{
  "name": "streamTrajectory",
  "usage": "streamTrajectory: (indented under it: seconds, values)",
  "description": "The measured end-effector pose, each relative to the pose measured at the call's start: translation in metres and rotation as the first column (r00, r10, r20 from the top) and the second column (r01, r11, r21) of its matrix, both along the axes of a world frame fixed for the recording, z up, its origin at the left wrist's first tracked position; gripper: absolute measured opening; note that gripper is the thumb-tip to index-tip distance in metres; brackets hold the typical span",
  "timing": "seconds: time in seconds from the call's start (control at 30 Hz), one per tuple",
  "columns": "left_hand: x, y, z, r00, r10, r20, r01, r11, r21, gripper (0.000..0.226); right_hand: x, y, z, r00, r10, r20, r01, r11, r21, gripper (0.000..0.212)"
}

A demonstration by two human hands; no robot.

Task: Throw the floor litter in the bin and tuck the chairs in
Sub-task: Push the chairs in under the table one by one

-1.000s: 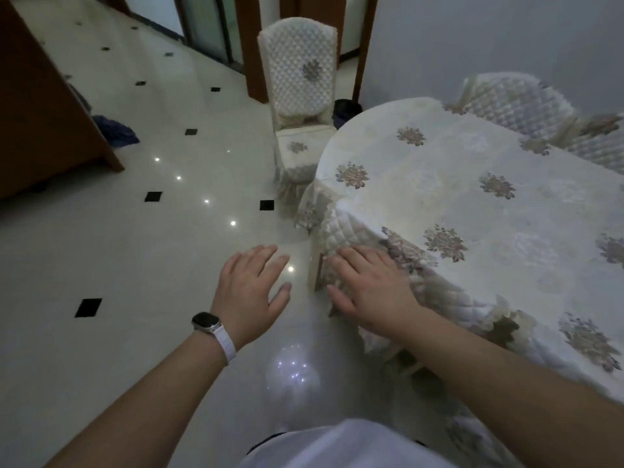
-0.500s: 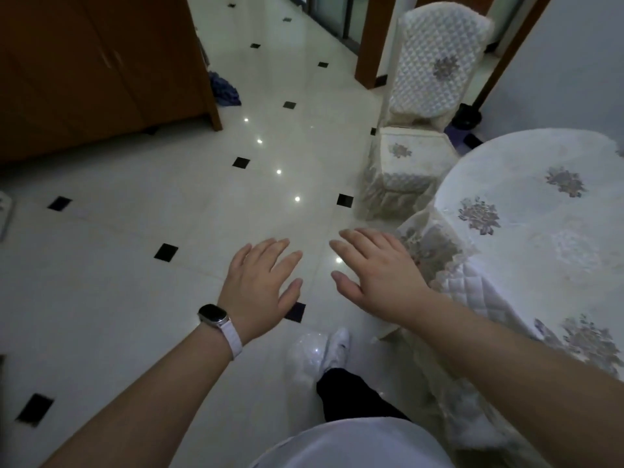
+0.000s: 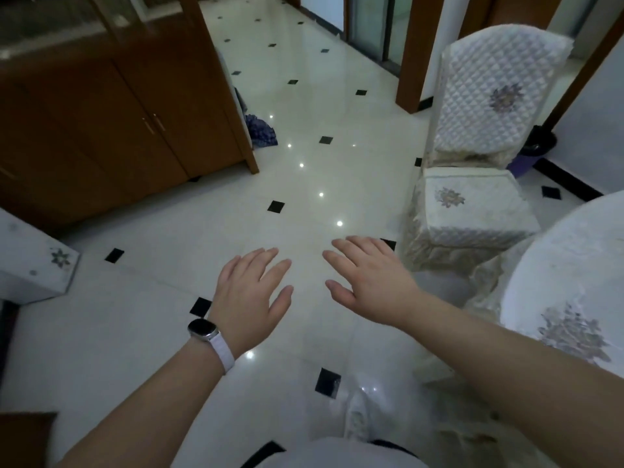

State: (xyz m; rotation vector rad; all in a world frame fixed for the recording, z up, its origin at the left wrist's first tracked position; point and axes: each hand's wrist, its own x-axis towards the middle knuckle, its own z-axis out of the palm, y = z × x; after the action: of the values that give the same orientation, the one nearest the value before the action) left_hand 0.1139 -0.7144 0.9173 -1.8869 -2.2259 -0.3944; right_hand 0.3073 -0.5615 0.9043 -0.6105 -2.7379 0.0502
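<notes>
Left hand [image 3: 250,292] and right hand [image 3: 368,282] spread flat, empty; chair [image 3: 472,211] looks stiff-framed but loosely slipcovered, so grip the backrest [image 3: 489,96] top edge firmly.

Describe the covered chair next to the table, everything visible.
The chair stands upright on the tiled floor, pulled out from the table. A white quilted fabric cover wraps its tall back and seat, each with a floral emblem, and a patterned skirt hangs to the floor.

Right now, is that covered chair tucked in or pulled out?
Pulled out: the chair shows its whole seat, none of it under the table.
</notes>
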Motion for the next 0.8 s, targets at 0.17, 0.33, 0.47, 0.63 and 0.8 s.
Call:
streamTrajectory:
  seconds: [0.17,0.33,0.47,0.63,0.8]
  values:
    - [-0.028,0.053,0.018,1.000,-0.006,-0.024,0.006,1.000,0.011,0.043,-0.031,0.051,0.014,0.995,-0.035,-0.089,0.035,0.999,-0.001,0.048]
    - [-0.069,0.108,0.020,1.000,0.010,-0.011,-0.010,1.000,0.020,0.044,-0.066,0.106,0.013,0.993,-0.059,-0.099,0.061,0.998,0.014,0.048]
    - [-0.111,0.156,0.007,1.000,-0.027,0.013,0.026,0.998,0.051,0.044,-0.104,0.148,0.006,0.993,-0.051,-0.104,0.053,0.998,0.020,0.047]
    - [-0.181,0.234,-0.013,0.996,-0.053,0.067,0.050,0.997,0.052,0.045,-0.164,0.217,0.003,0.992,-0.122,-0.031,0.123,0.991,0.044,0.046]
    - [-0.251,0.316,-0.012,0.987,-0.110,0.121,0.101,0.992,0.077,0.046,-0.223,0.283,0.019,0.982,-0.189,-0.019,0.190,0.979,0.071,0.045]
